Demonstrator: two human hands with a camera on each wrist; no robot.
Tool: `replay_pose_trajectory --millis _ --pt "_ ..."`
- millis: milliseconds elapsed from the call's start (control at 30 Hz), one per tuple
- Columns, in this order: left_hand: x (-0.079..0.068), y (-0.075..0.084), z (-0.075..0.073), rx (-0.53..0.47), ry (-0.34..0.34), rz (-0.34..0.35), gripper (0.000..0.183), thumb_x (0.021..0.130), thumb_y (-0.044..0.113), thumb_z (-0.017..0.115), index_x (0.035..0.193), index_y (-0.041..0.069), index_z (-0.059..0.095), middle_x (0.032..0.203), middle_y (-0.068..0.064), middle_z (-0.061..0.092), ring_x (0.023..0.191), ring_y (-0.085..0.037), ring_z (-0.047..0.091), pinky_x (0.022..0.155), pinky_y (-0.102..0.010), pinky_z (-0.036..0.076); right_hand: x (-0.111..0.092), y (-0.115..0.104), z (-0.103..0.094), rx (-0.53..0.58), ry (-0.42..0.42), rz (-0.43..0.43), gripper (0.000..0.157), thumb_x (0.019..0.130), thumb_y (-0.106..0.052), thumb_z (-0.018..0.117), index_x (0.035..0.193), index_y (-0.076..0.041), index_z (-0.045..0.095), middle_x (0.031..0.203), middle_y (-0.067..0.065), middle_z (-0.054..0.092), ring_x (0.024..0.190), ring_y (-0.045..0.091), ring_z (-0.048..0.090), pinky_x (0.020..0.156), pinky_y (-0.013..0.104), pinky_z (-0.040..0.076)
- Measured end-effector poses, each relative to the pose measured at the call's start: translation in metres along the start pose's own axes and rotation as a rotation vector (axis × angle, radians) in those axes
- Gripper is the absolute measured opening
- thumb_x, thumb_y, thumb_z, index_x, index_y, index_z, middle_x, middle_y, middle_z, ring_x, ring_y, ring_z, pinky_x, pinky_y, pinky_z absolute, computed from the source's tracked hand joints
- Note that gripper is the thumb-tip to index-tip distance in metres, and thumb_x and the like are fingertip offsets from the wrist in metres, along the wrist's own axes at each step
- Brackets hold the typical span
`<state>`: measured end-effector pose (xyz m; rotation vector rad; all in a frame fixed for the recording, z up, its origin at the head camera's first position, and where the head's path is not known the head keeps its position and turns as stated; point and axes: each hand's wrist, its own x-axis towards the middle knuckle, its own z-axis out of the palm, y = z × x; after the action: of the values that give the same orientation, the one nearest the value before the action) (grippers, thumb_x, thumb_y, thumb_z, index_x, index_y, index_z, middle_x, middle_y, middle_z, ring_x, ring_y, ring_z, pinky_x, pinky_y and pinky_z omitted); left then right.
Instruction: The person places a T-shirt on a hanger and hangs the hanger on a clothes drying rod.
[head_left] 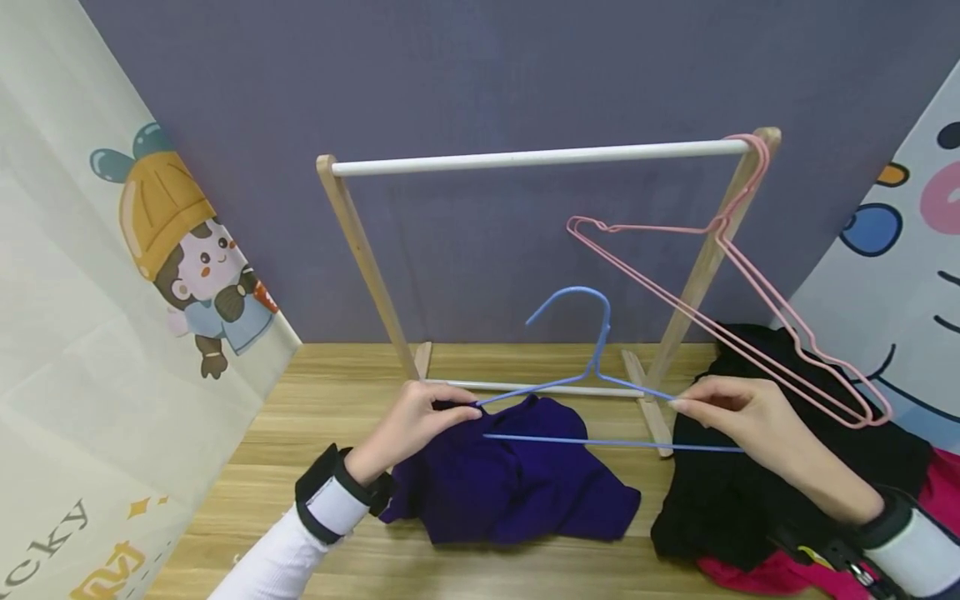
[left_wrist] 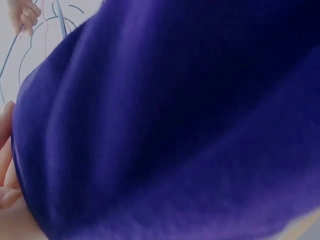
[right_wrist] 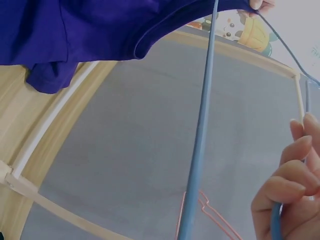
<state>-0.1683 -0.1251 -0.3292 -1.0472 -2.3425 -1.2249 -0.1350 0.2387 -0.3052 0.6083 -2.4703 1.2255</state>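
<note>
My left hand (head_left: 427, 421) pinches the neckline of a dark purple T-shirt (head_left: 517, 492), right where the left shoulder of a blue clothes hanger (head_left: 551, 385) meets the cloth. The hanger's left end is hidden by the shirt; whether those fingers also grip the wire I cannot tell. At the other side, my right hand (head_left: 738, 417) holds the hanger near its right end, with fingers curled round the wire in the right wrist view. The hook points up and to the left. Purple cloth (left_wrist: 150, 125) fills most of the left wrist view, with part of the left hand at its edge.
Behind the hands stands a wooden rack with a white rail (head_left: 540, 157). Pink hangers (head_left: 720, 229) hang at its right end. A black garment (head_left: 720, 500) and a red one (head_left: 757, 575) lie heaped at the right on the wooden table (head_left: 247, 500).
</note>
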Motion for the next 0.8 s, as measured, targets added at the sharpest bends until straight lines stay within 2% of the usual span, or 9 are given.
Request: replay_pose_trajectory --millis 100,300,367,600,700,800 --pt "0.003 0.000 -0.003 0.001 -0.045 0.001 0.015 0.076 0.017 0.067 0.089 0.012 0.068 0.083 -0.003 0.068 0.080 -0.009 0.059 0.068 -0.034 0.052 0.001 -0.001 -0.002 -0.024 0.005 0.009 0.009 0.075 -0.003 0.065 0.079 -0.011 0.065 0.061 -0.006 0.054 0.053 0.010 0.047 0.044 0.022 0.038" --pt "0.008 0.003 -0.017 0.007 -0.229 -0.040 0.024 0.075 0.015 0.068 0.098 0.012 0.065 0.091 -0.002 0.066 0.084 -0.009 0.056 0.073 -0.036 0.050 -0.001 -0.001 -0.007 -0.075 0.002 0.048 0.006 0.076 -0.009 0.066 0.081 -0.013 0.066 0.064 -0.005 0.057 0.057 0.010 0.049 0.048 0.019 0.041" --pt "0.009 0.005 -0.020 0.035 -0.265 -0.047 0.022 0.075 0.013 0.067 0.097 0.010 0.065 0.091 -0.003 0.066 0.084 -0.009 0.056 0.072 -0.035 0.050 -0.002 0.000 -0.007 -0.070 0.002 0.048 0.007 0.076 -0.008 0.066 0.081 -0.013 0.066 0.063 -0.005 0.057 0.057 0.011 0.049 0.048 0.020 0.041" --pt "0.010 0.004 -0.020 0.202 -0.284 -0.006 0.011 0.079 0.014 0.063 0.089 0.009 0.066 0.083 -0.002 0.068 0.078 -0.007 0.058 0.068 -0.031 0.052 -0.004 0.001 -0.006 -0.062 0.001 0.048 0.005 0.077 -0.009 0.066 0.081 -0.013 0.066 0.068 0.001 0.061 0.059 0.009 0.051 0.052 0.016 0.043" --pt "0.010 0.002 -0.019 0.247 -0.294 0.009 0.010 0.081 0.013 0.061 0.089 0.008 0.066 0.082 -0.002 0.067 0.077 -0.007 0.058 0.067 -0.030 0.052 -0.004 -0.001 -0.004 -0.043 -0.005 0.043 0.006 0.077 -0.008 0.065 0.081 -0.012 0.066 0.070 0.002 0.062 0.060 0.009 0.052 0.053 0.015 0.043" --pt "0.009 0.002 -0.018 0.257 -0.284 0.022 0.011 0.082 0.013 0.060 0.090 0.008 0.065 0.083 -0.003 0.067 0.078 -0.008 0.058 0.067 -0.030 0.052 -0.003 -0.001 -0.003 -0.027 -0.005 0.031 0.007 0.076 -0.006 0.065 0.080 -0.011 0.066 0.069 -0.001 0.062 0.060 0.009 0.052 0.053 0.015 0.043"
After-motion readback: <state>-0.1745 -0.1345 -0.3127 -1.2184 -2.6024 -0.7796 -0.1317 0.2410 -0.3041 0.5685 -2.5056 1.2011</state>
